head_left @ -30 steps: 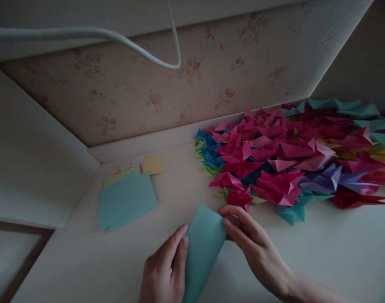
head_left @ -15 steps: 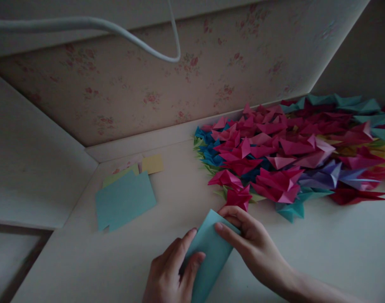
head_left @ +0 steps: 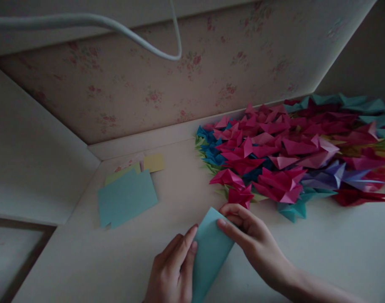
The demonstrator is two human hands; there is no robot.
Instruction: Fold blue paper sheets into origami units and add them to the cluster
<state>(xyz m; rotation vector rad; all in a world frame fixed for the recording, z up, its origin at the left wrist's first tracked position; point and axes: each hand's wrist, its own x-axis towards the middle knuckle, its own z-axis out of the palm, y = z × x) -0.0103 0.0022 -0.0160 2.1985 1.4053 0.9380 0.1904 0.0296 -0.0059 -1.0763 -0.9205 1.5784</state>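
A folded teal paper sheet [head_left: 209,252] lies on the pale table [head_left: 322,252] near the front edge. My left hand [head_left: 172,273] presses on its left edge with fingers together. My right hand [head_left: 252,244] pinches its upper right corner with curled fingers. Just behind my right hand begins a big pile of folded paper shapes [head_left: 290,155], mostly pink and red, with blue, teal, purple and green ones mixed in.
A small stack of flat paper sheets [head_left: 126,198], teal on top with green and yellow showing behind, lies at the left. A floral back panel [head_left: 180,84] rises behind the table. A white cable [head_left: 116,33] hangs across the top.
The teal sheet has shifted a little to the right and turned slightly between my hands. My left fingers slid along its left edge. The pile and the stack have not moved.
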